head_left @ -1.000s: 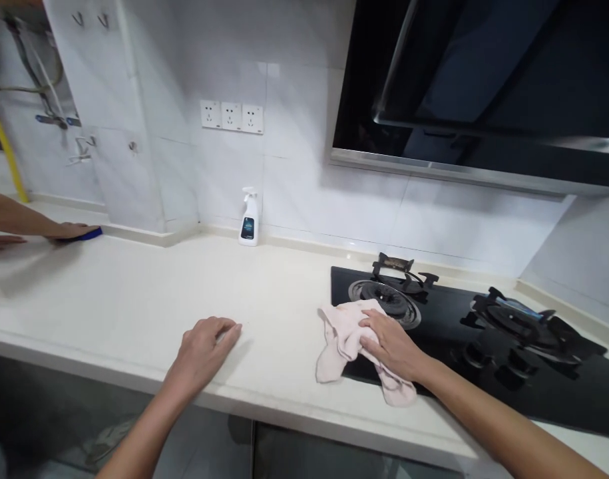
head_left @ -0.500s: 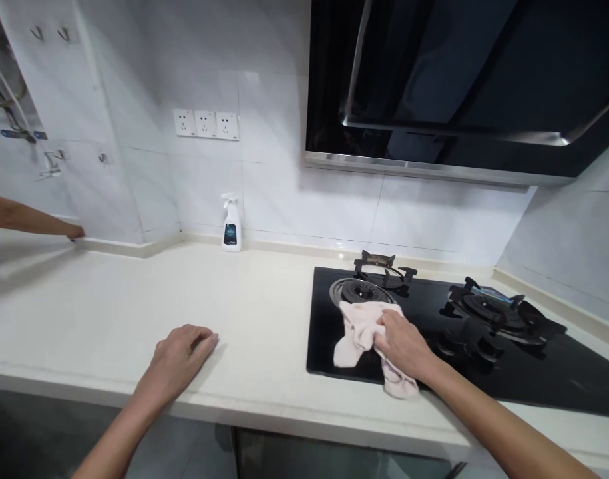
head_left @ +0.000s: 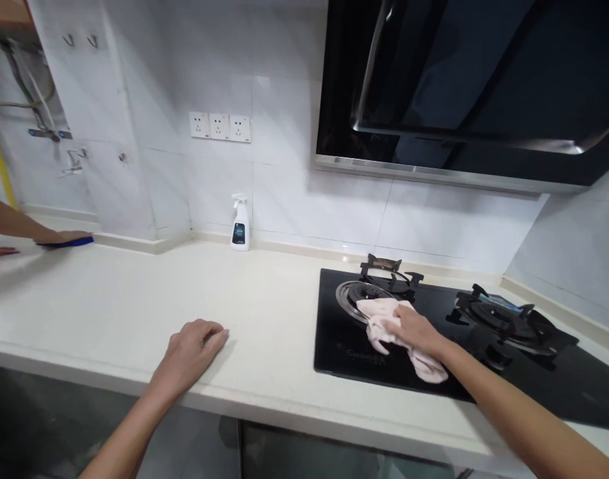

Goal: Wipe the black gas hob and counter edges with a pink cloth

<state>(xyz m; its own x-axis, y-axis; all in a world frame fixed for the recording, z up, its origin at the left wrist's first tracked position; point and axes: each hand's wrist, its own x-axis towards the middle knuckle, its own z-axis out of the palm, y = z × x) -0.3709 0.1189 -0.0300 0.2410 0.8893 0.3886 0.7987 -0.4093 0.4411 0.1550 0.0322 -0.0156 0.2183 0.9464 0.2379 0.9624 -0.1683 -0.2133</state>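
Note:
My right hand (head_left: 414,330) presses a pale pink cloth (head_left: 381,318) onto the black glass gas hob (head_left: 354,349), just in front of the left burner (head_left: 371,293). The cloth is bunched under my fingers, with one end trailing beneath my wrist. My left hand (head_left: 192,349) rests on the cream countertop (head_left: 264,313) near its front edge, fingers loosely curled and holding nothing.
A white spray bottle (head_left: 239,223) stands against the tiled wall. A second burner (head_left: 504,316) sits at the right. A black range hood (head_left: 464,86) hangs overhead. At far left another person's hand (head_left: 59,237) rests on a blue cloth (head_left: 77,241).
My right hand has slid the cloth rightward from the hob's left edge onto the glass near the left burner, bunching it smaller. The left hand stayed put. The other person's hand shifted.

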